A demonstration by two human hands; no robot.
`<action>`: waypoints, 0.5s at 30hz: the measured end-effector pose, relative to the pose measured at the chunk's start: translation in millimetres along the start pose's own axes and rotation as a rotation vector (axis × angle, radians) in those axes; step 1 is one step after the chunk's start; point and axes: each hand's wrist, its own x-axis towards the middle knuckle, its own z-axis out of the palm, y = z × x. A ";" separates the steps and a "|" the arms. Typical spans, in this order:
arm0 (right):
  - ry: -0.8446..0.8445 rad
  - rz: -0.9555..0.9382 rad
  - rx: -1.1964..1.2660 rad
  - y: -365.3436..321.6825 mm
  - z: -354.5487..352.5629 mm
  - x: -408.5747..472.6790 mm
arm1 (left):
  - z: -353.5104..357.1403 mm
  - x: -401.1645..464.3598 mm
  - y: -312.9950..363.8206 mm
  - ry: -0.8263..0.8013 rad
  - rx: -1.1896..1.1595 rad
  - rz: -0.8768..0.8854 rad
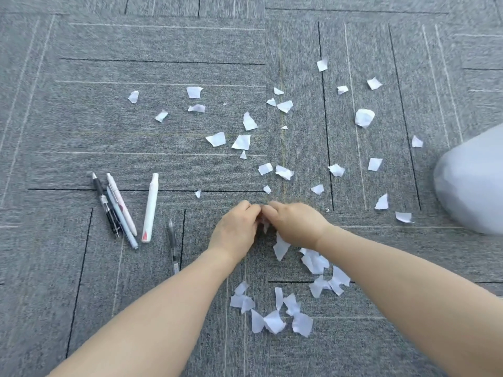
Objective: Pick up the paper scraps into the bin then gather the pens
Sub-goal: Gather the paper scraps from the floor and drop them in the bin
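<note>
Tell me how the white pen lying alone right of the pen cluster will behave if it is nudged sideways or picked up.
The white pen looks like a smooth, round barrel, so a sideways nudge would probably roll it, though the carpet pile should stop it soon. It appears rigid and slim, so likely light and stiff when lifted, perhaps slightly slippery.

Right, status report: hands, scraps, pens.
Left hand and right hand together, pinching a paper scrap. Scraps everywhere on carpet. Pens untouched. Bin far right.
</note>
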 end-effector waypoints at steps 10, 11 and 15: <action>1.070 0.613 0.550 81.1 -140.0 -76.8 | -80.9 99.0 157.6 0.285 -0.492 0.237; 1.172 0.673 0.520 94.9 -163.2 -94.6 | -89.1 110.6 189.3 0.282 -0.575 0.298; 1.366 0.935 0.358 137.5 -218.0 -188.4 | -99.9 136.2 321.3 0.184 -0.751 0.528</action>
